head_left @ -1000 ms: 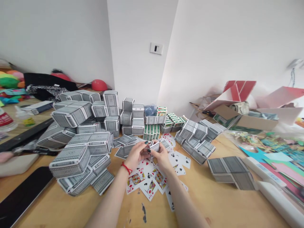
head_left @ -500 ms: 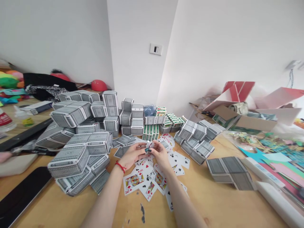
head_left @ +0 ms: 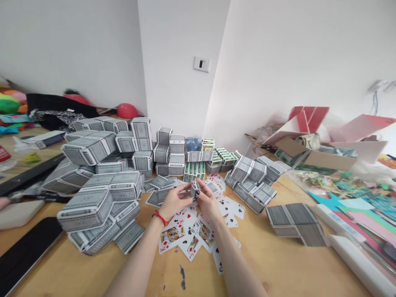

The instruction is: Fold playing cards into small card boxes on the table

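Both hands meet over the middle of the wooden table. My left hand (head_left: 175, 203) and my right hand (head_left: 209, 204) grip a small folded playing card (head_left: 194, 190) between their fingertips; its exact shape is partly hidden by the fingers. Loose face-up playing cards (head_left: 192, 245) lie spread under the hands and forearms, with kings and a jack among them. Just left of the hands rests a pile of face-down grey-backed cards (head_left: 159, 186). Behind the fingers stands a row of green-and-white card boxes (head_left: 194, 171).
Structures built from grey-backed folded cards rise at the left (head_left: 99, 202), along the back (head_left: 142, 136) and at the right (head_left: 253, 181). A separate card piece (head_left: 296, 222) lies front right. A black phone-like slab (head_left: 27, 255) is at front left; an open carton (head_left: 328, 159) stands back right.
The fingers have closed in around the small card piece, and it now stands more upright between them. The whole view has shifted slightly.
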### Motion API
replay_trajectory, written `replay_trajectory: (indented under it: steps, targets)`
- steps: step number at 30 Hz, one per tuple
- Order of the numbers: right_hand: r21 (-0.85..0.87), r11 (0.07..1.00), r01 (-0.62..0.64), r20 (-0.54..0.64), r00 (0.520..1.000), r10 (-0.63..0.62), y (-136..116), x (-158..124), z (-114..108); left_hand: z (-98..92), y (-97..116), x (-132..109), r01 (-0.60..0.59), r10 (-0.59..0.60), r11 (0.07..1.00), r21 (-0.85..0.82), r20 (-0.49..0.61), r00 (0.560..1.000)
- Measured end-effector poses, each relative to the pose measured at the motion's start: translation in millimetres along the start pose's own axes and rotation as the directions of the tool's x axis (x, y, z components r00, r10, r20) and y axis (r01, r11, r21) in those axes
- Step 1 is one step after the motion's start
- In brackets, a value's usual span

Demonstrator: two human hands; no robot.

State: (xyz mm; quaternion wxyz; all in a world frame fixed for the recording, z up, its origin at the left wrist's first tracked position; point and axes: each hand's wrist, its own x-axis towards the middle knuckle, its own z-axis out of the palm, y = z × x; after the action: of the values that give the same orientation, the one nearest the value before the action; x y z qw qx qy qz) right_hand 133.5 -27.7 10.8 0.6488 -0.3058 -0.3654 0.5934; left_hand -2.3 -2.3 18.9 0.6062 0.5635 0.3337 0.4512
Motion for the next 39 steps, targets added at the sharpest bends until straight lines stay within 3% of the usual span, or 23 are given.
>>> replay_trajectory:
  steps: [13,17,23,39]
  targets:
    - [0.111,0.993,0.028,0.059,0.998,-0.035,1.0,0.4,-1.5,4.1,-2.4,-1.9,-0.081,0.073,0.989,0.123,0.063,0.995]
    - [0.114,0.993,0.042,0.072,0.996,-0.051,1.0,-0.6,1.1,5.0,-3.3,-2.2,-0.098,0.094,0.975,0.201,0.031,0.995]
    - [0.104,0.994,0.024,0.085,0.996,-0.033,-0.9,-0.9,2.7,5.7,-6.4,-1.2,-0.117,0.117,0.975,0.189,0.009,0.993]
    - [0.0,0.997,0.074,0.024,0.997,-0.074,0.2,-2.6,0.5,4.3,-6.5,0.7,0.071,-0.082,0.989,0.129,0.085,0.993]
